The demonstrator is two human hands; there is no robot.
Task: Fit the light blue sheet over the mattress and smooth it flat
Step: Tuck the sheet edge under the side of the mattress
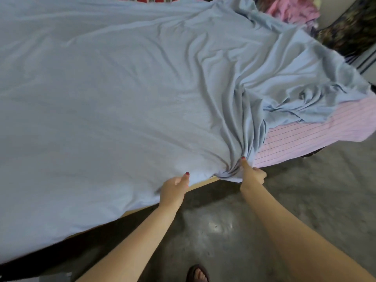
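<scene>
Gathering light blue sheet [122,94] at mattress [305,137] edge, lower centre.

Soft, light, bunching easily; best gripped at hem. Left hand [175,190] and right hand [251,174] both closed on fabric.

No readable txt, labels or nos. anywhere.

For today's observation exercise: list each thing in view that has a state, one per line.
light blue sheet: flat at left, bunched at right
mattress: pink striped corner uncovered
left hand: gripping sheet edge
right hand: gripping gathered sheet
</scene>
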